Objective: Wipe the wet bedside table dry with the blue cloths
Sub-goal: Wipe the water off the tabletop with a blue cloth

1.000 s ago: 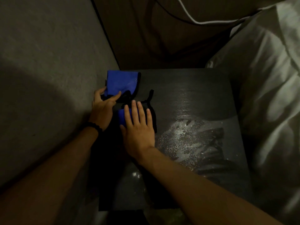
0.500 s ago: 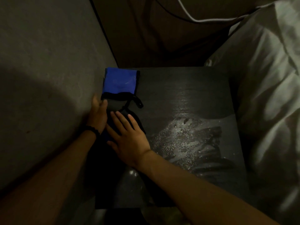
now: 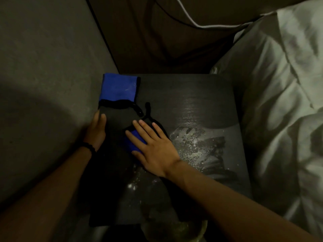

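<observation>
We see one blue cloth [image 3: 119, 88] lying flat at the far left corner of the dark bedside table [image 3: 201, 105], right against the grey wall [image 3: 43, 67]. Its near edge has a black trim with a loose black cord. A second blue cloth [image 3: 135, 141] sits closer to us — most of it is hidden under the right hand [image 3: 153, 145], and only a small blue bit peeks out between the thumb and fingers.

The right hand lies flat with its fingers spread wide, pressing down on that cloth. It is not gripping anything. The left hand [image 3: 97, 131] rests at the left edge of the table, beside the wall, fingers held together and pointing away from us. We cannot tell if it holds anything. A dark bead band [image 3: 88, 147] is on its wrist. The two hands are near each other but not touching.

To the right of the right hand the table is wet — shiny smears and drops [image 3: 197, 147] cover the near middle part. A white bed sheet [image 3: 279, 102] lies crumpled just beside the table on the right.
</observation>
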A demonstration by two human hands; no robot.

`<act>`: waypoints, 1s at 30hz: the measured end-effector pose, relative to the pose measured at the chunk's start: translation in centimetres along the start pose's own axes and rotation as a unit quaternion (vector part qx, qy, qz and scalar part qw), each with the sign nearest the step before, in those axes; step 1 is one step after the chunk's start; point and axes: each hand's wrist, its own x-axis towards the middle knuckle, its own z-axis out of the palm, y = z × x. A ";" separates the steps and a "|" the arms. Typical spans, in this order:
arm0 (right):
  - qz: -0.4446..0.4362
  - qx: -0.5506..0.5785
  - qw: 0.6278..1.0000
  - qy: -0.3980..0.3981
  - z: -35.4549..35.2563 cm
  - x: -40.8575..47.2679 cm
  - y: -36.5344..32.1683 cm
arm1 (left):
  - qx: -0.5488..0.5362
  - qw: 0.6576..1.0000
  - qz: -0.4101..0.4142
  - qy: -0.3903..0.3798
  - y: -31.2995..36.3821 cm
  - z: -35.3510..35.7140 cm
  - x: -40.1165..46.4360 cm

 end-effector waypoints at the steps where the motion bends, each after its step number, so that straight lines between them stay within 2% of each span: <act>1: 0.004 -0.007 1.000 -0.001 -0.1 -0.4 0.5 | 0.010 1.000 -0.004 0.004 0.0 0.0 0.0; 5: 0.023 -0.018 1.000 -0.010 -0.5 -1.7 2.6 | 0.033 0.999 0.011 0.018 0.1 -0.1 0.1; 14: 0.072 -0.024 0.997 -0.011 -1.0 -4.6 6.7 | -0.002 0.998 -0.048 0.030 0.7 0.2 -0.6; 30: 0.167 -0.020 0.986 -0.005 -1.8 -9.7 13.4 | 0.009 0.996 -0.080 0.044 1.3 0.4 -0.9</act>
